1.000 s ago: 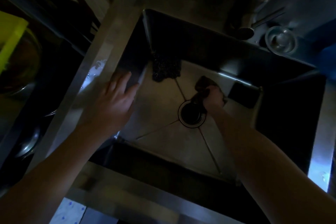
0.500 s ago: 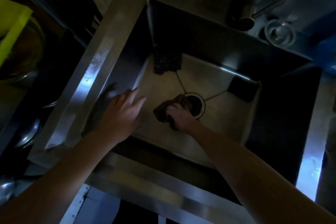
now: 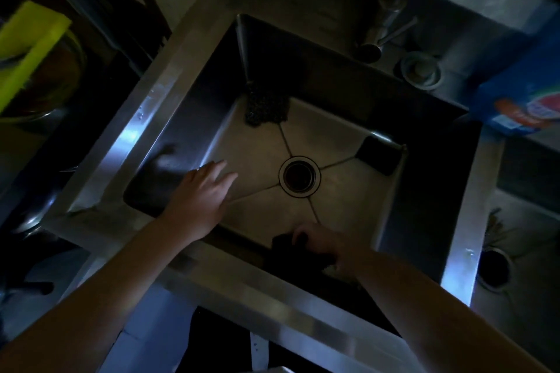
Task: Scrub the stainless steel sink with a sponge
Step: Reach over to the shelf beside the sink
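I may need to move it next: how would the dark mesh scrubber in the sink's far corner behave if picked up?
The mesh scrubber looks lumpy and slumped into the corner of the sink, so it is probably floppy and light. Its coarse surface probably will not slip when pinched. It lies flat, so rolling seems unlikely.

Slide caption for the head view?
Right hand grips a dark sponge in the sink, at its near wall; left hand open alongside.

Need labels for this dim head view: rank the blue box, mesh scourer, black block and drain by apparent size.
1. blue box: largest, though cut by the frame and nearer the camera.
2. mesh scourer: slightly bigger than the rest.
3. black block and drain: too alike to rank.
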